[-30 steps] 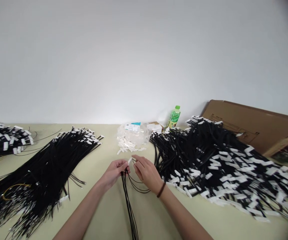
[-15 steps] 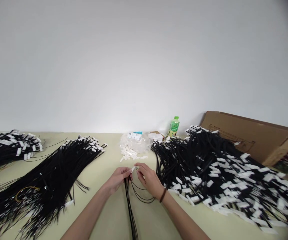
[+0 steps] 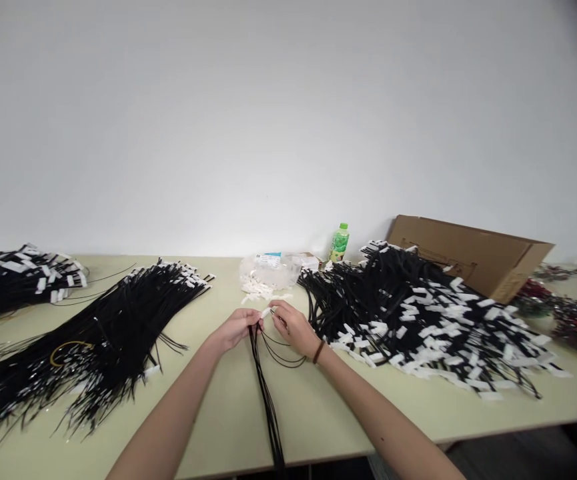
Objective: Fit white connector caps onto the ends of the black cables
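- My left hand [image 3: 241, 327] pinches a small white connector [image 3: 265, 312], bunched black wires [image 3: 268, 407] trailing below it over the pale table [image 3: 233, 413].
- My right hand [image 3: 293, 330] pinches a thin dark wire [image 3: 272, 311] beside it; exact contact is too small to tell.
- Best, I judge: grip near the tip, line up straight, press gently.

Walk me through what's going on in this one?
A person's left hand holds a small white piece and a bundle of black wires that trails to the table's near edge. The right hand holds a black wire at that piece. Black, white-tipped heaps lie left and right; loose white pieces lie ahead by a clear bag.
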{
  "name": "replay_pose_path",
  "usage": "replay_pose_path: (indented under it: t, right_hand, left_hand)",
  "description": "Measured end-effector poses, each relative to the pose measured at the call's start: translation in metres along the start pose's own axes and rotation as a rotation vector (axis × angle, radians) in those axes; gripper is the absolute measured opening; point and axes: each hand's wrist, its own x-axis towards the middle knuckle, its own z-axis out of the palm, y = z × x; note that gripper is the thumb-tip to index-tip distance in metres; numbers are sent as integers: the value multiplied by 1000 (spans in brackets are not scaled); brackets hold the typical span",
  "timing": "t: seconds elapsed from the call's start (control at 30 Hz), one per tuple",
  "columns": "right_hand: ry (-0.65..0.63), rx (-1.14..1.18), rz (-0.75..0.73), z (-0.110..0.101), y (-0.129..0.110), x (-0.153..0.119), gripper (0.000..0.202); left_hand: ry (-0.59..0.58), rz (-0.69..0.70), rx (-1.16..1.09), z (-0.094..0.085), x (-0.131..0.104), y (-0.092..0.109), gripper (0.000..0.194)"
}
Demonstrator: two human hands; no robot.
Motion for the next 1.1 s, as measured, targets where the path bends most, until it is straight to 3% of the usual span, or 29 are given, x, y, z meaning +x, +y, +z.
replay_pose_path:
  t: [0.2,0.37,0.7,1.1]
  right_hand:
    - [-27,-28,-19,2,5,0,15]
    - [26,39,-46,0,4,2,15]
    - [76,24,31,-5,-1,4,15]
    - [45,145,69,2,-1,6,15]
  left_hand:
    - [8,-3,-2,1,1,-1,25]
    - [19,8,-3,7,-1,2,27]
    - [60,10,-54,24,-5,7,29]
    - [100,-36,-53,16,-3,6,28]
